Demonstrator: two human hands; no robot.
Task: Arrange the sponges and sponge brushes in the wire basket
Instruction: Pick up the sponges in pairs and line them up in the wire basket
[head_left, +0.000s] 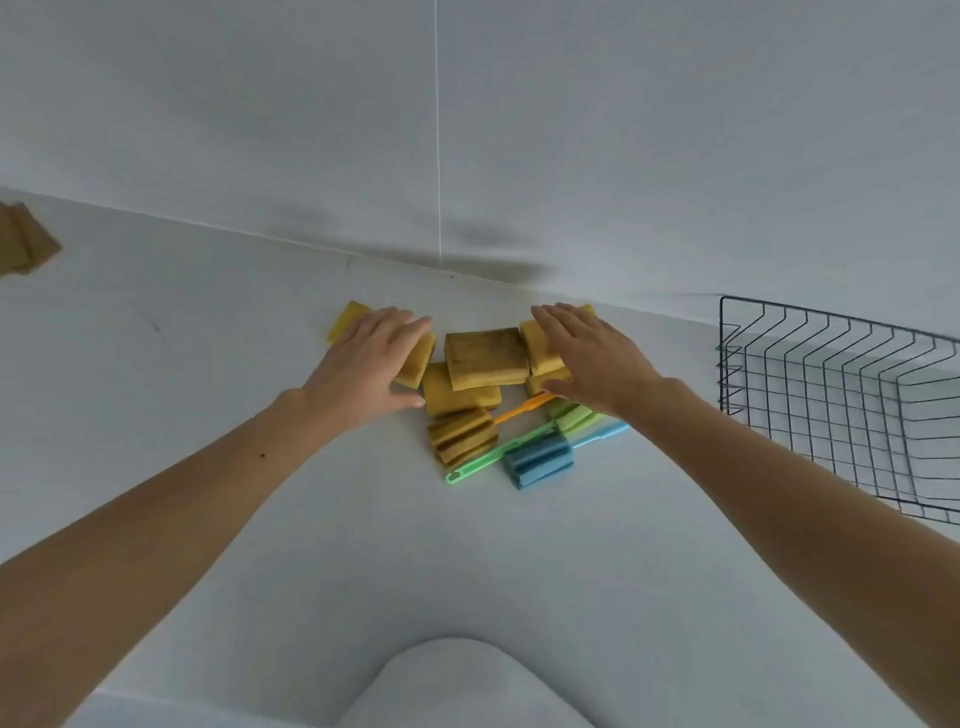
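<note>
Several yellow sponges lie in a cluster on the white counter; the top one (485, 357) sits in the middle. My left hand (370, 357) lies flat, fingers apart, over the leftmost sponge (349, 318). My right hand (587, 358) rests flat over the sponges on the right (537, 340). In front lie three sponge brushes: a yellow-headed one with an orange handle (460, 434), a blue one (540, 460) and a green one (485, 460), their handles crossing. The black wire basket (831, 384) stands at the right and holds nothing that I can see.
A white tiled wall rises right behind the sponges. A brown flat object (26, 241) lies at the far left of the counter. A white rounded shape (457, 680) fills the bottom centre, close to me.
</note>
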